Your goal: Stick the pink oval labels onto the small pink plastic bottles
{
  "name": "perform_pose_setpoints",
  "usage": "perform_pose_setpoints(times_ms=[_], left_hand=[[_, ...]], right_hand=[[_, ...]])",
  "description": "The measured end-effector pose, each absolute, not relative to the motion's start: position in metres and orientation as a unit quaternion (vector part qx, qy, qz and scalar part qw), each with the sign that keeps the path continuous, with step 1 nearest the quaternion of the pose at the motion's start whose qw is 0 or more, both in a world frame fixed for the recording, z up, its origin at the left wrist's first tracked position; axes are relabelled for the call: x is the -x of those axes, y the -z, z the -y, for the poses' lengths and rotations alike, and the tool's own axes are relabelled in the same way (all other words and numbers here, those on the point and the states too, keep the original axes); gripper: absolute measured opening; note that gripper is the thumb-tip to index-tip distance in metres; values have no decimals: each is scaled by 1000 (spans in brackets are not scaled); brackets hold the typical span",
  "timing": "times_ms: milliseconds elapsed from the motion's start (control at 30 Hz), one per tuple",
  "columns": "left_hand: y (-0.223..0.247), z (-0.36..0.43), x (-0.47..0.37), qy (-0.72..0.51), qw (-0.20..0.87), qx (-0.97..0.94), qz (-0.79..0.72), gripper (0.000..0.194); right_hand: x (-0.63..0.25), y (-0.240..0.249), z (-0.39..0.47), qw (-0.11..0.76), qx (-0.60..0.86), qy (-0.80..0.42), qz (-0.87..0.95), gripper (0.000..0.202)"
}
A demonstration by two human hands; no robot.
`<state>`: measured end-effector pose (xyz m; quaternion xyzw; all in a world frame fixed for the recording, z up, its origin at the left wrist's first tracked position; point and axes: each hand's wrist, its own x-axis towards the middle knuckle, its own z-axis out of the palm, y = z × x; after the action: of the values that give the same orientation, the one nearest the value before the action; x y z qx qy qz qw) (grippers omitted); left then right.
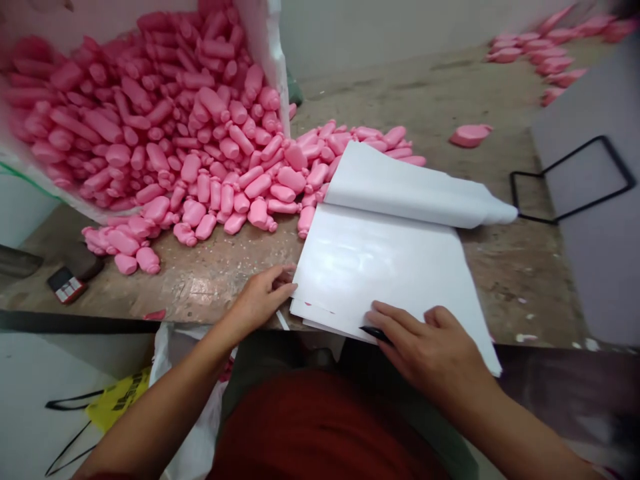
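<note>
A stack of white paper sheets [380,260] lies on the worktable at the front edge, its upper part folded back into a loose flap [400,180]. My left hand [263,297] is beside the stack's left edge, thumb and forefinger apart, the tips touching or almost touching the paper. My right hand [430,340] rests over the lower right of the sheets, fingers closed round a small black pointed tool [376,332]. Most of that tool is hidden in the hand, so its kind cannot be told. A thin white strip [283,321] sits below my left hand.
Many pink bottle-shaped pieces [210,107] spill from a white foam box [280,67] onto the worktable [215,280]. One pink piece [470,135] lies alone. At right stands a panel with a black wire frame [555,220]; at left, a small black-and-red device [67,285].
</note>
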<state>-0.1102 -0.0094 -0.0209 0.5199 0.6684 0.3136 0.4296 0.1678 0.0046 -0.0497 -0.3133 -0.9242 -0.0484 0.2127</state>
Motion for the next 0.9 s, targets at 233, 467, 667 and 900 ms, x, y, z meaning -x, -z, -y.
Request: perform_pose_setpoints(times_ms=[233, 467, 667, 900], left_hand=[[10, 10, 111, -366, 377, -500, -688, 45], [16, 14, 115, -415, 323, -497, -690, 51], [41, 13, 105, -405, 325, -539, -663, 44], [42, 16, 137, -340, 157, -631, -679, 33]], right_hand=[[-165, 28, -8, 229, 321, 15, 919, 20], [-214, -66, -121, 290, 539, 72, 788, 25], [-204, -93, -165, 360, 519, 156, 759, 37], [-173, 51, -130, 258, 289, 176, 905, 34]])
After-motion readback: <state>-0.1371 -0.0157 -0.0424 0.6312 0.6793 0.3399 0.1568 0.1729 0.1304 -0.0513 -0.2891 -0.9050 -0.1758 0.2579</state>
